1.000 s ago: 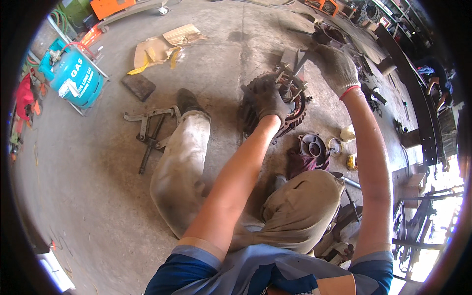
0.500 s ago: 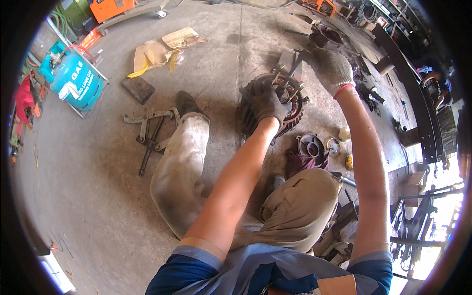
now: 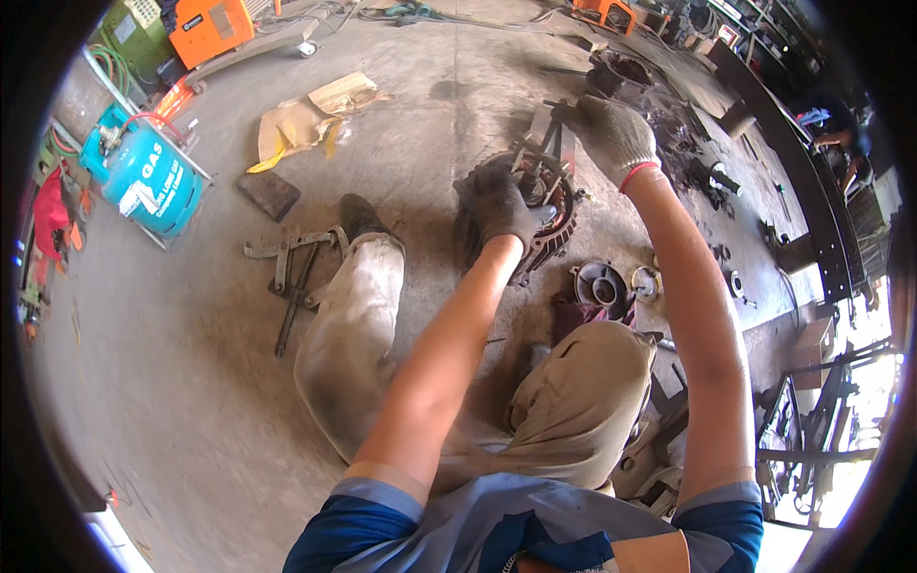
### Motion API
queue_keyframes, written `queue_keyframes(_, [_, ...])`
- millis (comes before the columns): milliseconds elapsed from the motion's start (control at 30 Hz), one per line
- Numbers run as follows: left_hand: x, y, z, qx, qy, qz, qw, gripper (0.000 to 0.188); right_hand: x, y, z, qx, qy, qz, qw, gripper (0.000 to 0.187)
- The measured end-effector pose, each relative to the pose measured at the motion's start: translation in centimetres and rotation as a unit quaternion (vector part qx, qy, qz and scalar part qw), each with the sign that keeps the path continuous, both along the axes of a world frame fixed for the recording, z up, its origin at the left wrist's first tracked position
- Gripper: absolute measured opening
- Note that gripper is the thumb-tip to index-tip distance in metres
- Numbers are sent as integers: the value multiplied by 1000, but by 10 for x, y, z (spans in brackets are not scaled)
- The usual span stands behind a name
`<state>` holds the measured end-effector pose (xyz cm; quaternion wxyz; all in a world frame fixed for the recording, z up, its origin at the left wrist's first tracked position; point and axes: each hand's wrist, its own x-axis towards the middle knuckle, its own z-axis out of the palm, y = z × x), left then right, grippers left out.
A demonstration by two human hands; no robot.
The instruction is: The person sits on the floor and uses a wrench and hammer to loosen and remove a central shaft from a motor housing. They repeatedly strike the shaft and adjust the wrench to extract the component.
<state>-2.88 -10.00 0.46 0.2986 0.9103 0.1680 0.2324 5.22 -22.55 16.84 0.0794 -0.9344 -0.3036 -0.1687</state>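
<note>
In the head view, the motor housing (image 3: 557,243) sits on the concrete floor (image 3: 210,382), well in from its far edge; a round cover (image 3: 600,283) lies off nearer the near edge, so opening up looks done while work on the inner parts (image 3: 548,180) seems unfinished. The left hand (image 3: 501,201) spreads over the housing's left side; the right (image 3: 611,134) seems curled round a dark bar (image 3: 553,137). Since a second ago, the right hand has swung leftward, closer to the housing.

Two gloved hands (image 3: 506,205) (image 3: 616,134) (one pair), one finned housing (image 3: 554,244), one puller (image 3: 284,267), one teal cylinder (image 3: 153,177)
</note>
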Motion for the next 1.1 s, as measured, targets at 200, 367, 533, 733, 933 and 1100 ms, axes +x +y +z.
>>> queue_keyframes(200, [-13,17,-10,10,-29,-51,998,130,0,-1,-1,15,20,13,1000,55])
queue_keyframes(367, [-13,23,-6,20,-78,-66,995,134,3,-1,-6,19,34,9,999,49])
queue_keyframes(533, [13,9,4,-14,-107,-50,993,137,2,-3,-8,-14,-66,92,993,48])
queue_keyframes(733, [25,5,7,-167,-106,-146,969,120,-3,0,1,-1,4,21,1000,52])
queue_keyframes(933, [25,-6,6,-103,-138,-67,983,106,-11,3,3,3,-23,42,999,54])
queue_keyframes(1100, [28,-15,4,-114,-173,-21,978,97,-5,5,6,-22,15,-17,999,48])
